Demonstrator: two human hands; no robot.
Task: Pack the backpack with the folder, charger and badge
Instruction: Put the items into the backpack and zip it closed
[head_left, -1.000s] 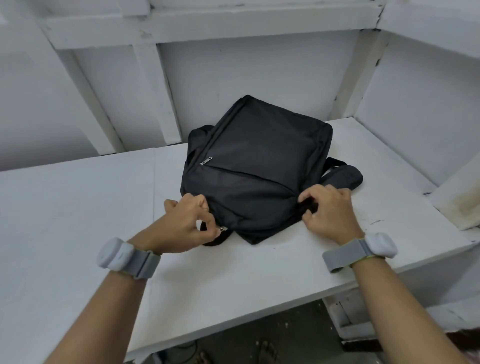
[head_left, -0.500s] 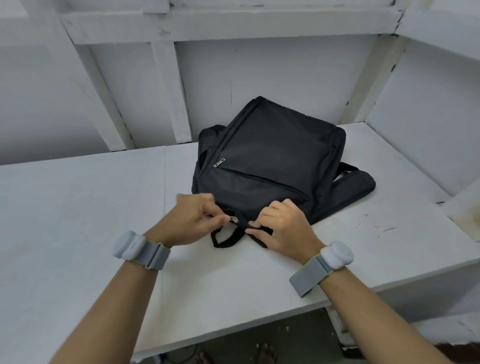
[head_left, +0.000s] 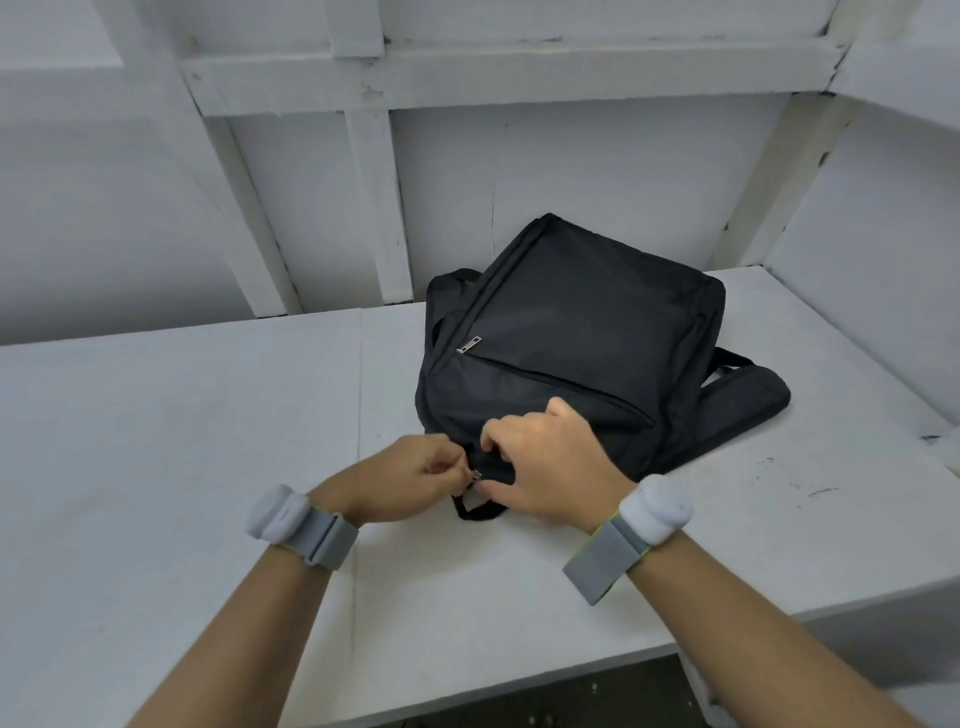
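Black fabric bunches under the right hand (head_left: 550, 467), whose fingers and thumb curl round the near top edge of the backpack (head_left: 571, 332) and brace it. Just beside it the left hand (head_left: 410, 475) pinches the small metal zipper pull (head_left: 475, 474) between thumb and fingertips; the two hands almost touch. Below them the carry loop (head_left: 475, 512) pokes out onto the white table (head_left: 156, 467). Each wrist wears a grey wristband (head_left: 301, 525) with a pale puck on it.

The backpack lies flat, front panel up, toward the back right of the table and near the wall. Its front-pocket zipper tab (head_left: 468, 344) sits at the left end of a slanted seam that looks closed, and a shoulder strap (head_left: 743, 400) spills out to the right.

No folder, charger or badge shows anywhere — not on the table, not in a hand. The main opening is hidden behind the hands, so whether it is zipped or parted cannot be told. My reading: this is zipper work on the main compartment, and it fits either end of the job — opening up before anything goes in, or sealing the bag with all three items inside. With the table showing none of them, the closing stage seems somewhat likelier, but that remains a guess.
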